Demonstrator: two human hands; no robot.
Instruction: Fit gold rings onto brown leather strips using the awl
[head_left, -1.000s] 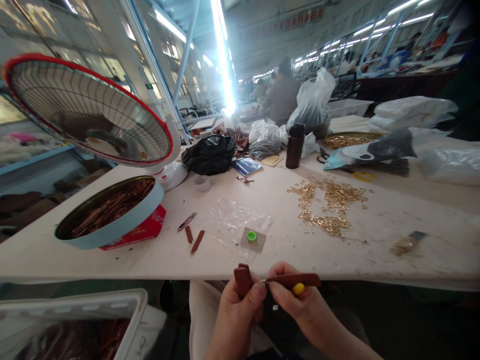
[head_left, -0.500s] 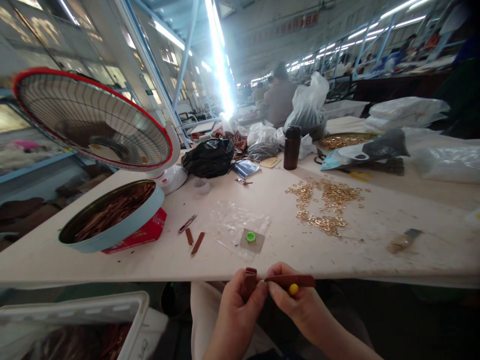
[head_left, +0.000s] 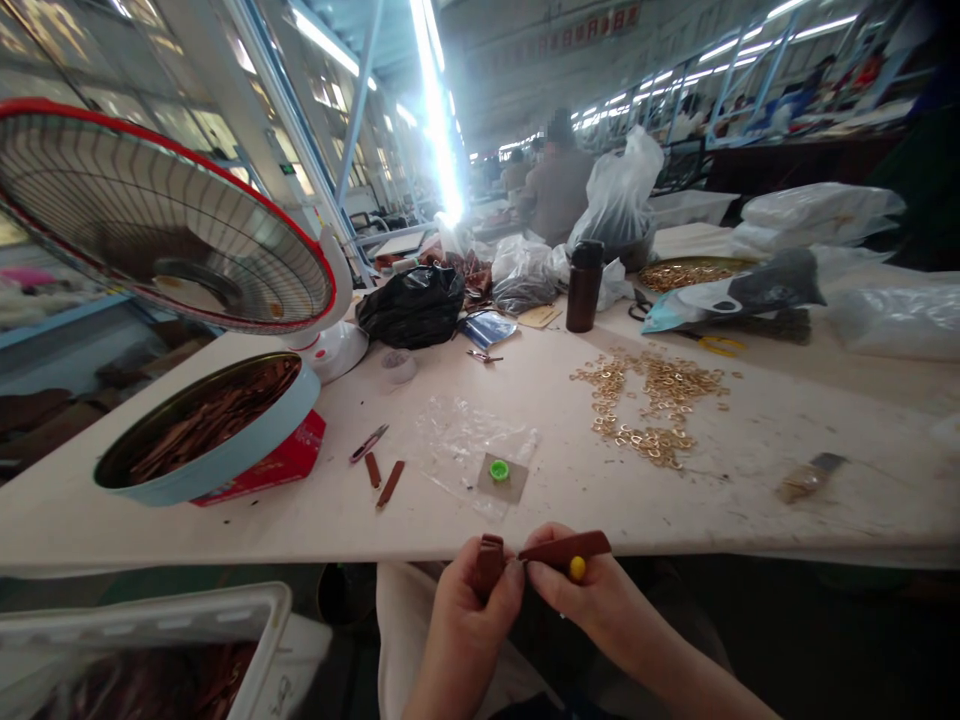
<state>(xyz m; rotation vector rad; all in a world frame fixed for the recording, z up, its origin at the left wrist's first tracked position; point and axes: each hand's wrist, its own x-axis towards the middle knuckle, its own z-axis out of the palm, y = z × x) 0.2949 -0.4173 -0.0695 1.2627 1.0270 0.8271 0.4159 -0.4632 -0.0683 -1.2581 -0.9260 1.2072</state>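
Just off the table's front edge, my left hand [head_left: 480, 600] is closed on a folded brown leather piece [head_left: 490, 566]. Close beside it, my right hand [head_left: 566, 585] pinches a brown leather strip [head_left: 574, 549] that points right. A small yellow knob [head_left: 577, 568] pokes out by its fingers; what it belongs to is hidden. The fingertips of both hands nearly meet, and the small part between them is too tiny to make out. Beyond the hands, a green cap [head_left: 499, 470] sits on a grey square [head_left: 514, 478] over clear plastic film [head_left: 457, 430].
Two brown strips [head_left: 390, 484] and small snips [head_left: 369, 443] lie left of the film. Gold rings [head_left: 660, 400] are scattered on the right. A round tin [head_left: 225, 455] of strips and a fan [head_left: 165, 220] stand left. A dark bottle [head_left: 583, 288] stands farther back.
The view has shifted slightly. The strip in my right hand now tilts upward to the right, and both hands sit a little farther left in the picture, still holding their pieces.
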